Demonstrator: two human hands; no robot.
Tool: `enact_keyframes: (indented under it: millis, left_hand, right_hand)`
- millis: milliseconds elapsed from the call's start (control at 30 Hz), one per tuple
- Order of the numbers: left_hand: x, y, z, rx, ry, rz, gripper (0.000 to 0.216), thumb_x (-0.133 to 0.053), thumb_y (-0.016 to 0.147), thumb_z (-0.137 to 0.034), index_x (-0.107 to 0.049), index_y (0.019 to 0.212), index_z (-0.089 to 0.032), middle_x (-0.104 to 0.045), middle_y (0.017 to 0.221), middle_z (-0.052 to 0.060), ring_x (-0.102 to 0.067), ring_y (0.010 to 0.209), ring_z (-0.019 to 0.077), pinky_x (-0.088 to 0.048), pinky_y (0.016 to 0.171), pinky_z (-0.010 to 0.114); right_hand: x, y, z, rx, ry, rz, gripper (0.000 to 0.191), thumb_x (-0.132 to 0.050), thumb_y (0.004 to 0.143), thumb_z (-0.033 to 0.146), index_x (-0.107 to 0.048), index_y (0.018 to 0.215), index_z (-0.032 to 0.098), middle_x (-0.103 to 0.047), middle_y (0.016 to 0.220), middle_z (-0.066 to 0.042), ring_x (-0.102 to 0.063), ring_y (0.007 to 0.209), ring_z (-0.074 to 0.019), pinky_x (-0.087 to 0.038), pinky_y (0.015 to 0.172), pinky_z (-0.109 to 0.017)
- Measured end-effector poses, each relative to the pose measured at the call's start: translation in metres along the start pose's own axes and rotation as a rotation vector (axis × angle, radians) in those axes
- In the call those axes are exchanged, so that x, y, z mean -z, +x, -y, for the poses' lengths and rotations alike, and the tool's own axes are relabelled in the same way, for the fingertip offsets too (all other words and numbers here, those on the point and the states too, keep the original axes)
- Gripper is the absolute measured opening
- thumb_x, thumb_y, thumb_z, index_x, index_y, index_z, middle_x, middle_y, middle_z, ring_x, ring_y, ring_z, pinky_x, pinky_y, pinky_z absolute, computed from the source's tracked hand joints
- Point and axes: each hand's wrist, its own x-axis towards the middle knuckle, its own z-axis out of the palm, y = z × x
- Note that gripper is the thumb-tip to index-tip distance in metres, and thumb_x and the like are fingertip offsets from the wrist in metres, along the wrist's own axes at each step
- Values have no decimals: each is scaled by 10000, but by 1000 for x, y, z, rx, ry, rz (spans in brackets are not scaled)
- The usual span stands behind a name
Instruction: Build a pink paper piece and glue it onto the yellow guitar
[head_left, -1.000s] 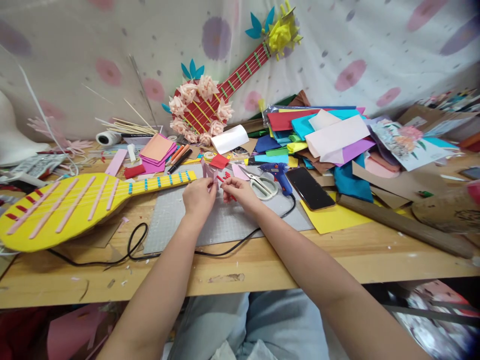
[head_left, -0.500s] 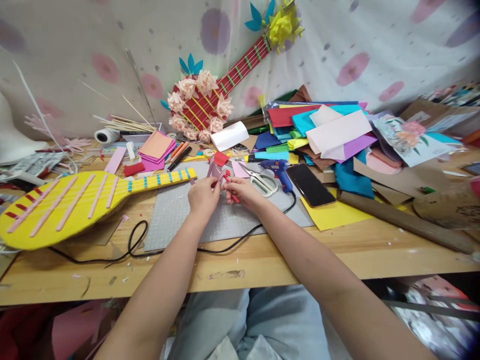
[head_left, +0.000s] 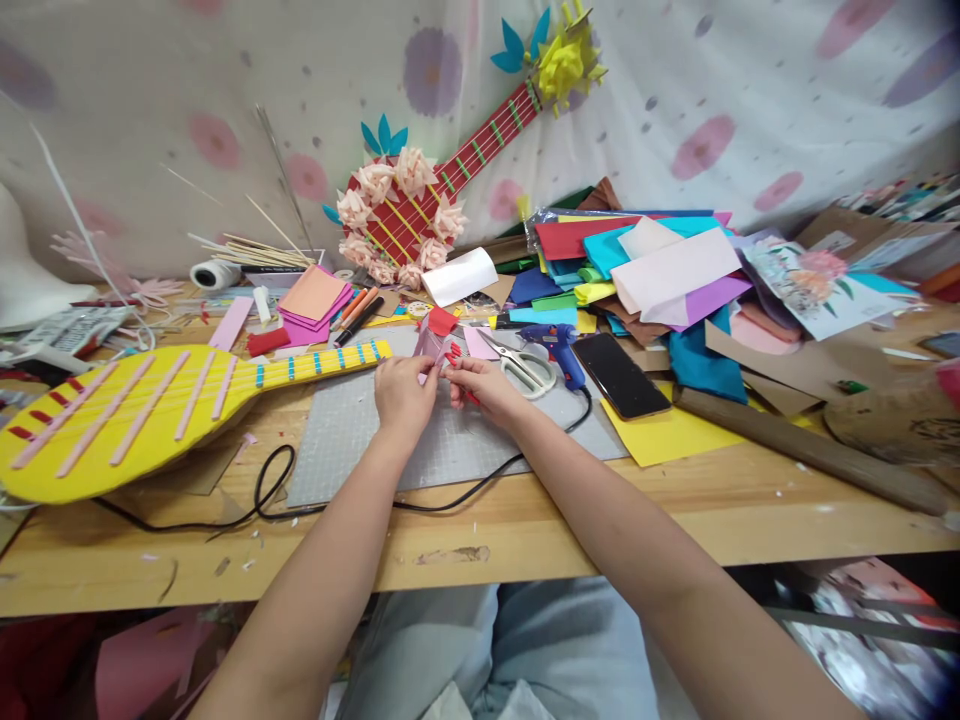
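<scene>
Over the grey cutting mat [head_left: 352, 450], my two hands meet with their fingertips almost touching. My left hand [head_left: 406, 398] is closed in a pinch on a small piece of light pink paper [head_left: 430, 346]. Closed too, my right hand [head_left: 486, 390] has thin red paper strips [head_left: 453, 354] showing between its fingers; the exact grip is partly hidden. Just beyond the fingers lies a red paper scrap [head_left: 441, 321]. Scissors with pale handles [head_left: 534, 376] rest right of my right hand, beside a blue glue gun [head_left: 556, 352].
A yellow paper guitar [head_left: 97, 430] lies at left, its neck reaching the mat. The glue gun's black cord [head_left: 450, 506] crosses the front. A phone [head_left: 621, 374], a brown tube [head_left: 810, 450] and piled coloured paper [head_left: 675, 265] are at right. Behind leans a red flowered guitar [head_left: 480, 150].
My hands stay nearly in place, with only slight finger movement around the paper. The view has shifted very slightly; the objects on the table lie as before.
</scene>
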Motion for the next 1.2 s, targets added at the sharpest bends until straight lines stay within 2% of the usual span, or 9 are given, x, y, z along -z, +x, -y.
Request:
enact_keyframes:
  millis: [267, 567, 1000, 1200]
  left_hand:
    - [1, 1, 0, 48, -21, 6, 187, -527, 751, -315, -693, 794, -240, -685, 831, 50, -560, 898, 212, -312, 929, 404]
    - [-3, 1, 3, 18, -4, -38, 171, -543, 747, -338, -691, 779, -259, -681, 824, 38, -546, 936, 211, -211, 1013, 450]
    - [-3, 0, 1, 25, 2, -56, 166, -544, 750, -336, -688, 770, -254, -679, 823, 40, -548, 937, 210, -187, 1024, 466]
    - [-4, 1, 2, -6, -13, -72, 151, -553, 747, -321, -685, 751, -248, -683, 808, 25, -560, 925, 201, -172, 1036, 465]
  right_hand:
    - [-5, 1, -5, 46, -7, -8, 134, -574, 673, 278, -499, 687, 168, -570, 470, 48, -528, 405, -73, -396, 418, -172]
    - [-10, 1, -4, 36, -2, -48, 135, -560, 694, 272, -466, 683, 176, -571, 460, 48, -537, 401, -74, -394, 401, -160]
    - [-12, 1, -5, 53, -3, -51, 111, -535, 705, 252, -447, 714, 185, -574, 463, 60, -543, 411, -77, -408, 418, -165]
    - [-10, 1, -6, 63, 30, -51, 139, -553, 698, 255, -437, 686, 180, -549, 438, 66, -503, 374, -63, -372, 392, -153]
